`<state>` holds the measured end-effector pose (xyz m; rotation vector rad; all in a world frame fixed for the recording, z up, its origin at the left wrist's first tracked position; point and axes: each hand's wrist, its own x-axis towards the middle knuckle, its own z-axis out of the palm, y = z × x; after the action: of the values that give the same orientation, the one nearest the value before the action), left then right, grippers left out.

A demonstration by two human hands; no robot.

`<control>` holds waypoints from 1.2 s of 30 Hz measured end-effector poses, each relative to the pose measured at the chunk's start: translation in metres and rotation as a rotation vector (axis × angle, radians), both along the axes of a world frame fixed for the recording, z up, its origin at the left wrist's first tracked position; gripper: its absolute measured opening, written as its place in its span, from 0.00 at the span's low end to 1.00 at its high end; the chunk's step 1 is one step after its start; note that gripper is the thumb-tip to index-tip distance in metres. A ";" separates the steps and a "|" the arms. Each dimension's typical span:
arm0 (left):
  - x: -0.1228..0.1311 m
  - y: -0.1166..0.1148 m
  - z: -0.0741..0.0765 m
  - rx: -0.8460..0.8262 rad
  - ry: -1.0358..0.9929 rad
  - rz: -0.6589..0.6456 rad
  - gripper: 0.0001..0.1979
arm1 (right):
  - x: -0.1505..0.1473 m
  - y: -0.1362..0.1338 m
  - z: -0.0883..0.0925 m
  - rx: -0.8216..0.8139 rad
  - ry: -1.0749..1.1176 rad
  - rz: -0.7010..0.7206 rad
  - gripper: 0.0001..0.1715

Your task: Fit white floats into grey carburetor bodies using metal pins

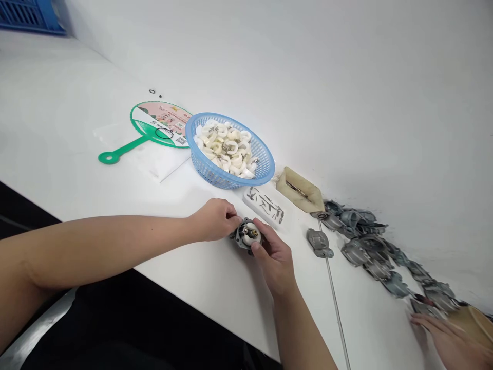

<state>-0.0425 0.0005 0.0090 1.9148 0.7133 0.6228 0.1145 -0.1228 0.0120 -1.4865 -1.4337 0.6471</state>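
A grey metal carburetor body [242, 241] with a white float [252, 234] and a brass part in its open face is held just above the white table. My right hand [275, 257] grips it from the right, thumb and fingers around its side. At its left upper edge is my left hand [217, 221], fingers curled and pinched together; whatever lies between the fingertips is hidden. Just beyond the hands lies a small white tray [250, 202] of thin metal pins. Behind that stands a blue basket [215, 177] full of white floats [227, 149].
A green hand fan [133, 146] lies left of the basket. A beige container [308, 203] holds a thin tool. Several grey carburetor parts [370, 252] line the wall at right, near another person's hand [454, 341]. A blue crate [33, 18] sits far left.
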 end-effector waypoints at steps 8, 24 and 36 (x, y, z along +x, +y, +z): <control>0.004 -0.001 -0.003 -0.083 -0.015 0.018 0.12 | 0.004 -0.001 0.000 0.024 -0.167 -0.013 0.27; 0.008 0.001 0.001 -0.024 -0.037 0.032 0.13 | -0.009 0.002 0.001 -0.052 0.014 -0.167 0.26; 0.008 -0.001 0.002 -0.020 -0.039 0.045 0.10 | -0.013 0.000 -0.001 -0.101 0.147 -0.231 0.29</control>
<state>-0.0349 -0.0004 0.0114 1.8674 0.7367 0.6768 0.1014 -0.1223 0.0114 -1.6188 -1.1125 0.6771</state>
